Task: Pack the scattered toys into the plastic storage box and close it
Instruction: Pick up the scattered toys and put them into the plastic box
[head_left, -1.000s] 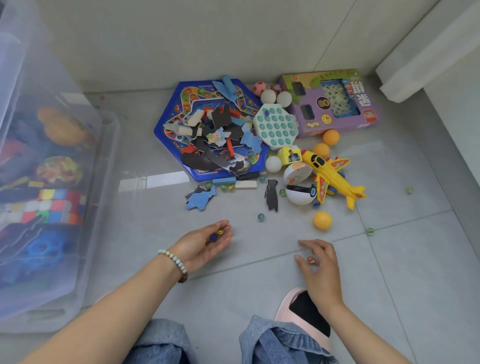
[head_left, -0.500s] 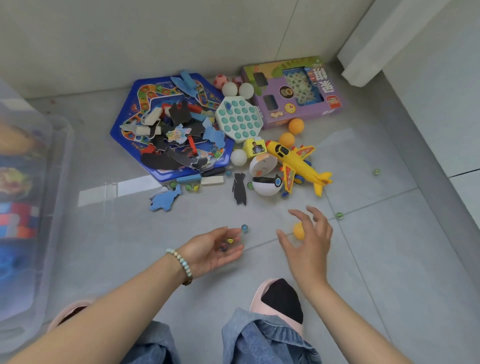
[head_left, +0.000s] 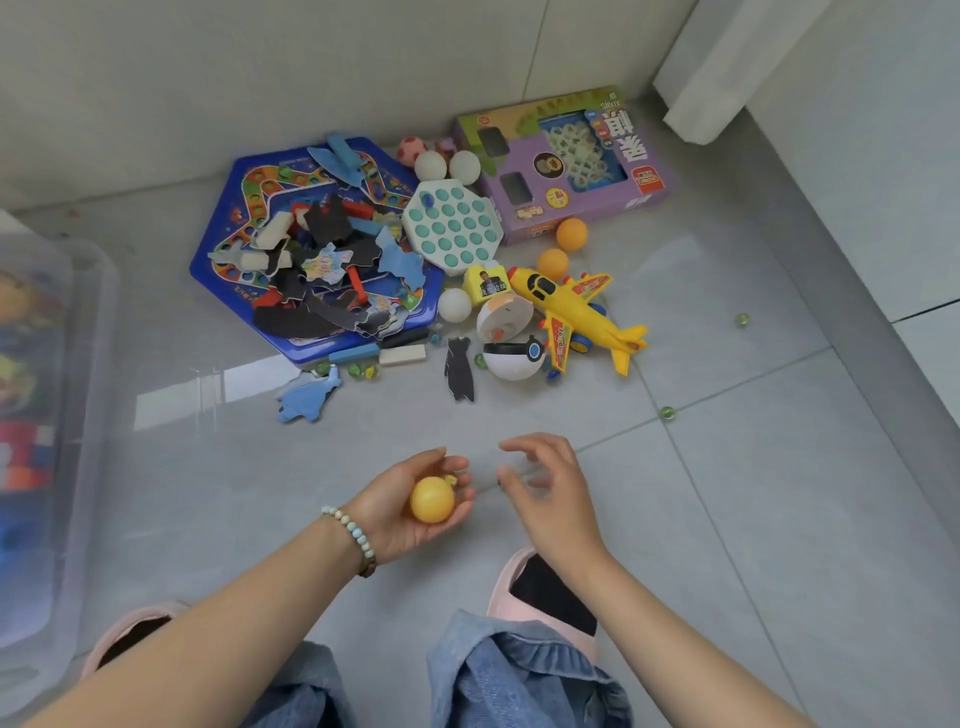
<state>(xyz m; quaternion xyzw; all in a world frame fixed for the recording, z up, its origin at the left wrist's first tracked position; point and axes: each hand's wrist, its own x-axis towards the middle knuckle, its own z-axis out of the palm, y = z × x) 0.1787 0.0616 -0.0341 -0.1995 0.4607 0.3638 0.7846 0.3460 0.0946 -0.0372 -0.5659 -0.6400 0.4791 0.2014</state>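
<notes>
My left hand (head_left: 400, 509) lies palm up low in the middle, cupping an orange ball (head_left: 432, 499) with small marbles (head_left: 450, 479) at its fingertips. Just to its right my right hand (head_left: 545, 493) hovers with loosely curled fingers and holds nothing. The clear plastic storage box (head_left: 96, 364) with toys inside stands at the left edge. Scattered toys lie ahead: a blue hexagonal board (head_left: 228, 234) covered in puzzle pieces, a pale pop toy (head_left: 452, 228), a yellow plane (head_left: 571, 312), a purple box (head_left: 566, 161) and several balls.
Loose green marbles (head_left: 666, 413) lie on the grey tile floor to the right, one more marble (head_left: 742, 319) near the wall. A blue puzzle piece (head_left: 306, 397) and a black one (head_left: 460, 369) lie in front of the board. My pink slippers (head_left: 511, 582) are below.
My right hand lifted the orange ball off the floor and set it into my left palm, then let go. The view swung right, pushing the storage box towards the left edge.
</notes>
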